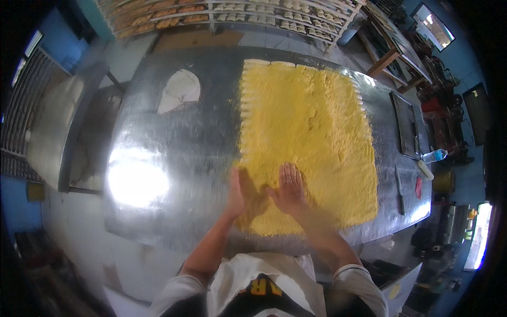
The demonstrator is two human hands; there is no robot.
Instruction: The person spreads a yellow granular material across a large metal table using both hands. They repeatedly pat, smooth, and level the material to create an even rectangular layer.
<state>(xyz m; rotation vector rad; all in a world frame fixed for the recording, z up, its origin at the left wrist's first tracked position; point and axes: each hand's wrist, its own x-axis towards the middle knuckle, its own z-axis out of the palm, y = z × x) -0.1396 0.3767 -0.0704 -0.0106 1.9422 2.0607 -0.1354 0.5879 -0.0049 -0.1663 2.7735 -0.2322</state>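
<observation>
A broad layer of yellow crumbs or powder [305, 130] covers pale dough pieces on the metal table [182, 158]. White rounded dough ends [246, 107] show along its left side, its far edge and part of its right side. My left hand [236, 194] stands on edge against the left border of the yellow layer, holding nothing. Flat on the yellow surface, palm down, lies my right hand [290, 188], its thumb apart from the fingers. What lies under the yellow layer's middle is hidden.
A white cloth [180, 90] rests on the table's far left. To the right are a dark tray [405, 123], a bottle [435, 155], a pale roller-like piece [425, 170], a long thin tool [400, 190] and a red item [418, 188]. Beyond the table stands a rack [245, 12] of dough pieces.
</observation>
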